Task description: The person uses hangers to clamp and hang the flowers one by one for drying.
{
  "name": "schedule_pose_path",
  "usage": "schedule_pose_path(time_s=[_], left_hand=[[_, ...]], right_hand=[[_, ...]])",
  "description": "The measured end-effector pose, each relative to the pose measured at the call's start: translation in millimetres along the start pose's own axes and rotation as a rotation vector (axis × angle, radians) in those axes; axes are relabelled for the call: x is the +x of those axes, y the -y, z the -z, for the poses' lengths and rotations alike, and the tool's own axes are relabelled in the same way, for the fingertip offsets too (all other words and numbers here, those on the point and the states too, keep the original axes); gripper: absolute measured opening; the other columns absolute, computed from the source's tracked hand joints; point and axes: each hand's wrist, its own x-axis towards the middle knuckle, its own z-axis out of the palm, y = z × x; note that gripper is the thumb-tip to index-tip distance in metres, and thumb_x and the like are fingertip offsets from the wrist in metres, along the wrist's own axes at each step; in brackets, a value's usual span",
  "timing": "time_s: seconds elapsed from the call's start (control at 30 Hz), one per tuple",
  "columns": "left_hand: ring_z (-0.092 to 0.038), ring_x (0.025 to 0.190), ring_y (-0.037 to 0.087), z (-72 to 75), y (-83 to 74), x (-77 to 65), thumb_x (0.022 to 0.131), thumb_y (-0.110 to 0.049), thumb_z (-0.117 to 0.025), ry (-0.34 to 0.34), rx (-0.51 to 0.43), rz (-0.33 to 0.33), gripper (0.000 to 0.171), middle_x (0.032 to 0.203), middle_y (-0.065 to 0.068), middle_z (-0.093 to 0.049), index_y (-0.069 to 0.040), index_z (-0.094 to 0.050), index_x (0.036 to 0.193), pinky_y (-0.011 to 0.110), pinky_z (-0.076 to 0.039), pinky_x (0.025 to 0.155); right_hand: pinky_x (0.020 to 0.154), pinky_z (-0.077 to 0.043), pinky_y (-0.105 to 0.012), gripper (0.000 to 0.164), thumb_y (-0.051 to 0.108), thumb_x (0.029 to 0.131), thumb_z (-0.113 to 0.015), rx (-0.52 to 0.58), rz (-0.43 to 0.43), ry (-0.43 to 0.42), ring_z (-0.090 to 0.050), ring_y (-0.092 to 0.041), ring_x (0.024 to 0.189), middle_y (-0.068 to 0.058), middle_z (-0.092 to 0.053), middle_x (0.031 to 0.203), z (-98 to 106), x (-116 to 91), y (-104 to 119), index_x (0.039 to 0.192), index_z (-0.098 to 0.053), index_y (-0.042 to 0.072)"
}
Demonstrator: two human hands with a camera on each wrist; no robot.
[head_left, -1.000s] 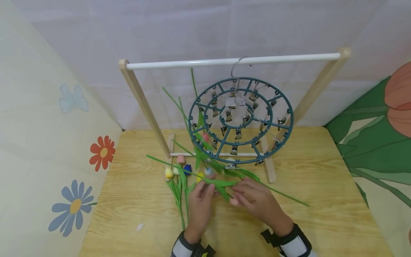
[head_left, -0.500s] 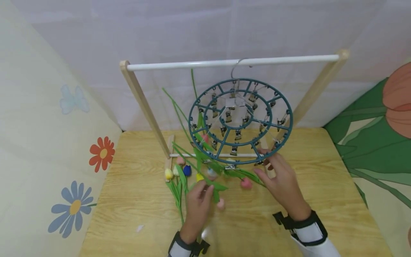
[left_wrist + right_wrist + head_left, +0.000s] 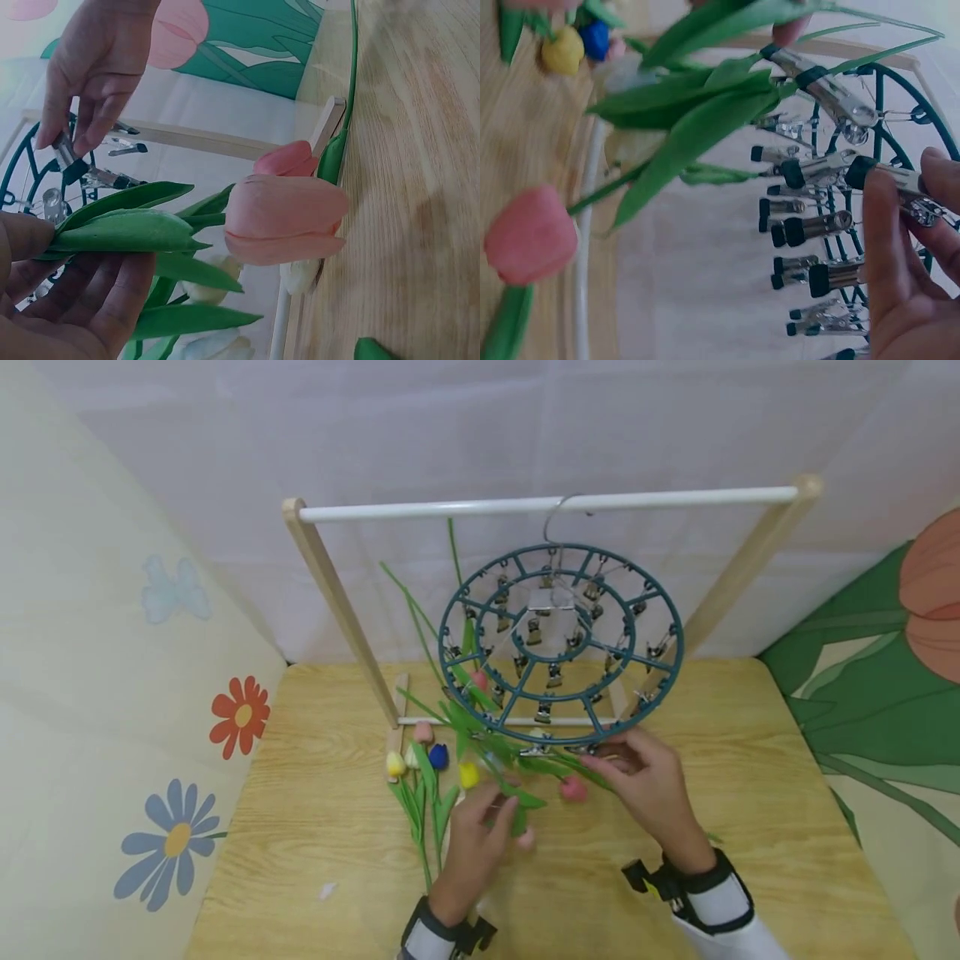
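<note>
One tulip [image 3: 527, 798] is pinched in your left hand [image 3: 477, 827] in the head view, your right hand [image 3: 651, 781] at the hanger's near rim [image 3: 558, 742]. From the left wrist, your grip is on the tulip's leaves [image 3: 124, 230], the bloom [image 3: 285, 219] beyond your fingertips [image 3: 135, 277]; from the right, you pinch a clip [image 3: 905, 180].

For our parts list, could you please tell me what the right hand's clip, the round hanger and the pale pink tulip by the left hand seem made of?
Clip: probably metal, given its silvery shine; its dark matte tips may be rubber.
Round hanger: plastic or coated metal, from its smooth, even green.
Pale pink tulip: possibly foam or soft plastic, its thick petals matte.
</note>
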Motion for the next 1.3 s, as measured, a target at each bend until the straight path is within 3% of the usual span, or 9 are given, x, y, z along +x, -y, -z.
schedule_pose_path(time_s=[0.17, 0.27, 0.43, 0.63, 0.9, 1.07, 1.2, 1.3], left_hand=[[-0.076, 0.085, 0.026, -5.1, 3.1, 1.9, 0.096, 0.004, -0.065, 0.007, 0.040, -0.017, 0.025, 0.110, 0.020, -0.074, 0.002, -0.068, 0.120, 0.023, -0.064, 0.076], [-0.076, 0.091, 0.027, -7.1, 5.4, 2.4, 0.097, 0.001, -0.065, 0.025, 0.033, 0.013, 0.021, 0.112, 0.021, -0.074, 0.002, -0.068, 0.118, 0.024, -0.063, 0.081], [-0.074, 0.105, 0.027, -10.5, 5.1, 4.1, 0.100, -0.006, -0.064, 0.070, 0.027, 0.089, 0.020, 0.119, 0.017, -0.074, -0.002, -0.069, 0.118, 0.031, -0.062, 0.092], [-0.076, 0.100, 0.026, -16.9, 2.0, 5.6, 0.101, -0.009, -0.063, 0.108, 0.010, 0.119, 0.022, 0.116, 0.016, -0.074, -0.003, -0.069, 0.121, 0.028, -0.063, 0.088], [-0.076, 0.101, 0.026, -21.3, 0.1, 4.1, 0.103, -0.011, -0.060, 0.113, -0.056, 0.138, 0.026, 0.124, 0.014, -0.072, -0.006, -0.067, 0.128, 0.029, -0.063, 0.088], [-0.076, 0.100, 0.025, -21.5, -0.8, 4.3, 0.104, -0.011, -0.059, 0.119, -0.048, 0.179, 0.025, 0.122, 0.011, -0.073, -0.009, -0.068, 0.127, 0.028, -0.063, 0.086], [-0.075, 0.103, 0.024, -20.3, -2.9, 5.1, 0.104, -0.014, -0.060, 0.129, -0.024, 0.234, 0.025, 0.122, 0.010, -0.073, -0.010, -0.066, 0.128, 0.029, -0.063, 0.088], [-0.071, 0.110, 0.022, -16.9, -4.0, 4.6, 0.103, -0.017, -0.063, 0.128, 0.061, 0.253, 0.030, 0.126, 0.008, -0.071, -0.011, -0.063, 0.132, 0.030, -0.062, 0.092]], right_hand=[[0.079, -0.059, -0.015, 0.028, -0.028, 0.074, -0.072, 0.084, -0.019, -0.034, -0.067, -0.004, 0.087, 0.006, -0.071, 0.102, -12.0, -7.6, -3.6, 0.096, -0.066, -0.012], [0.080, -0.059, -0.015, 0.024, -0.026, 0.076, -0.072, 0.125, -0.027, -0.021, -0.067, -0.003, 0.090, 0.010, -0.072, 0.106, -18.4, -10.7, -5.7, 0.095, -0.063, -0.014], [0.082, -0.060, -0.017, 0.021, -0.023, 0.078, -0.073, 0.255, 0.008, -0.014, -0.070, -0.005, 0.094, 0.003, -0.074, 0.106, -31.8, -12.2, -6.1, 0.095, -0.061, -0.019], [0.082, -0.061, -0.018, 0.019, -0.025, 0.078, -0.071, 0.381, 0.056, -0.045, -0.072, -0.008, 0.093, -0.001, -0.075, 0.103, -44.7, -12.4, -2.4, 0.094, -0.064, -0.020], [0.080, -0.061, -0.018, 0.018, -0.012, 0.083, -0.077, 0.357, -0.004, -0.049, -0.072, -0.007, 0.090, 0.001, -0.076, 0.101, -47.2, -15.7, -2.5, 0.096, -0.066, -0.019], [0.079, -0.060, -0.017, 0.019, -0.021, 0.081, -0.072, 0.333, -0.045, -0.039, -0.070, -0.006, 0.089, 0.003, -0.075, 0.102, -47.6, -17.0, -2.0, 0.098, -0.065, -0.018], [0.082, -0.059, -0.016, 0.022, -0.024, 0.082, -0.069, 0.236, -0.102, -0.023, -0.067, -0.004, 0.093, 0.007, -0.070, 0.105, -49.0, -18.1, -2.2, 0.102, -0.063, -0.016], [0.081, -0.057, -0.014, 0.023, -0.020, 0.085, -0.069, 0.148, -0.126, -0.021, -0.063, -0.004, 0.093, 0.007, -0.065, 0.106, -49.3, -18.7, -2.5, 0.107, -0.064, -0.012]])
